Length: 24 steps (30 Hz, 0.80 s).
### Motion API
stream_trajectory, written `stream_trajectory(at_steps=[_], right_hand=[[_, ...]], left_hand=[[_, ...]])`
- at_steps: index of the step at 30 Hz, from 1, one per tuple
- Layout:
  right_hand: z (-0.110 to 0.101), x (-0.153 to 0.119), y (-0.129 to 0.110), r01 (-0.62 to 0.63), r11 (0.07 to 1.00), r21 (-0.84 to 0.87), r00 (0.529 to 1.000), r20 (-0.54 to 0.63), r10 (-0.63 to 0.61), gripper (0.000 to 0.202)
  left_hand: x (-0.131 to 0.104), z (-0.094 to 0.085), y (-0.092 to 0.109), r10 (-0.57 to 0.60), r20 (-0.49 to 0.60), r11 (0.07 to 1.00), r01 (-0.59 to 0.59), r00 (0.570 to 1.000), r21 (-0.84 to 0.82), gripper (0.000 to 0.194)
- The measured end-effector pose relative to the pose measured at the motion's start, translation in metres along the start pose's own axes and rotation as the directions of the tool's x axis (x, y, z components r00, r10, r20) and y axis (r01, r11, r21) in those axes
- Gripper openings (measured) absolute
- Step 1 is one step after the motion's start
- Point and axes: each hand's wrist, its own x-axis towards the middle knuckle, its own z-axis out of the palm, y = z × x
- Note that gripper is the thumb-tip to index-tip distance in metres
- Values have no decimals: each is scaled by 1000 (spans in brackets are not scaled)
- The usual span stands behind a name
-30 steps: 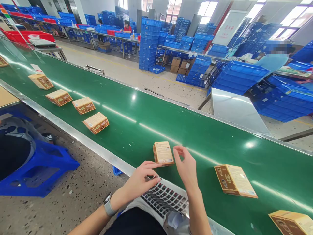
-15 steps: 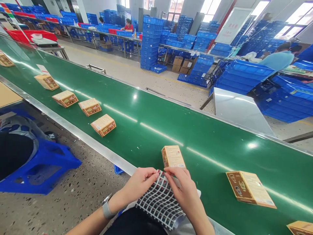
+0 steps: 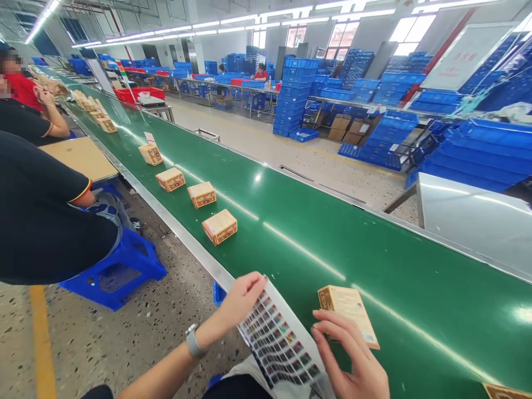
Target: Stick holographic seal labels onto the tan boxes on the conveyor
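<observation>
My left hand point(image 3: 245, 299), with a watch on its wrist, pinches the top corner of a sticker sheet point(image 3: 280, 338). Rows of small dark pictures cover the sheet, and a plain white strip runs along its right edge. The sheet is bent and tilted above my lap. To its right is my right hand point(image 3: 353, 354), thumb and fingertips drawn together; whatever is between them is too small to make out. Just beyond that hand a brown and cream box point(image 3: 349, 310) lies on the green conveyor belt point(image 3: 299, 238), partly covered by the fingers.
More of these boxes point(image 3: 220, 226) stand along the belt to the left, and one shows at the lower right edge. A person in dark clothes sits on a blue stool point(image 3: 112, 271) at my left. Across the belt are a metal table point(image 3: 469, 216) and stacked blue crates point(image 3: 295, 94).
My hands have moved apart, the right one away from the sheet towards the box. The sheet has turned and shows its white strip. My view has swung left and up.
</observation>
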Motion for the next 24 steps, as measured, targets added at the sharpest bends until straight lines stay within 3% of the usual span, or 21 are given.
stream_trajectory(at_steps=[3, 6, 8, 11, 14, 18, 20, 24], right_hand=[[-13, -2, 7, -218, 976, 20, 975, -41, 219, 17], [-19, -3, 14, -419, 902, 104, 902, -65, 427, 29], [-18, -3, 16, -508, 840, 191, 850, -46, 525, 33], [-13, -2, 19, -569, 757, 320, 796, -14, 605, 34], [-4, 1, 23, -605, 669, 433, 740, -5, 673, 37], [11, 11, 30, -653, 524, 547, 647, 43, 762, 46], [20, 22, 34, -644, 488, 589, 638, 63, 767, 47], [48, 52, 39, -615, 451, 647, 677, 139, 723, 46]], left_hand=[[21, -46, -10, 20, -163, 999, -13, 986, 43, 43], [38, -88, -20, 52, -307, 996, -26, 950, 89, 34], [47, -108, -26, 89, -360, 991, -46, 929, 124, 32], [54, -122, -34, 96, -354, 989, -48, 930, 142, 37], [54, -120, -41, 93, -298, 989, -53, 950, 140, 40], [39, -95, -47, 145, -176, 972, -107, 974, 211, 40], [30, -79, -47, 185, -95, 952, -154, 978, 263, 36], [17, -53, -44, 221, 54, 915, -226, 974, 335, 32]])
